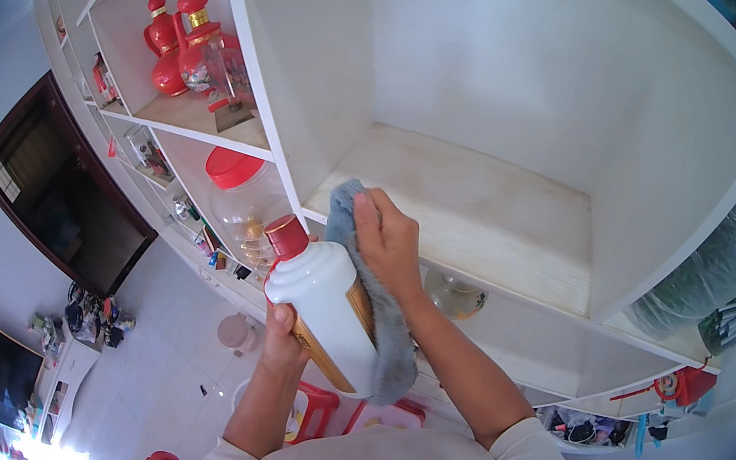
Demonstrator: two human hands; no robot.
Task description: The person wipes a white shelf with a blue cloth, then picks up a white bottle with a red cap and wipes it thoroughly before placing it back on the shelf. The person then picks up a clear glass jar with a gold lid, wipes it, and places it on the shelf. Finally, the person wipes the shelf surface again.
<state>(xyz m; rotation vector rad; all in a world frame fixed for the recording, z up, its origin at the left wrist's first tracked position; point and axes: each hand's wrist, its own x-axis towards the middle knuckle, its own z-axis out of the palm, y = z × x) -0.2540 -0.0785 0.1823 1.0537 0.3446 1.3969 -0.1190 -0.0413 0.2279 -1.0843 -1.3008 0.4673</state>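
Note:
A large white bottle (319,294) with a red cap (286,237) and gold-edged labels is tilted in front of my chest. My left hand (284,335) grips it from the left, the thumb lying along its front. My right hand (388,237) pinches a grey-blue plush cloth (388,333) that runs down the bottle's right side, touching it. Behind the hands, a white shelf compartment (472,203) shows stains on its bottom board.
Two red gourd-shaped bottles (169,54) stand in the left compartment, above a clear jar with a red lid (234,171). Plastic-wrapped green things (712,267) fill the right side. Red stools (314,411) are below me, and a dark doorway (69,178) is at far left.

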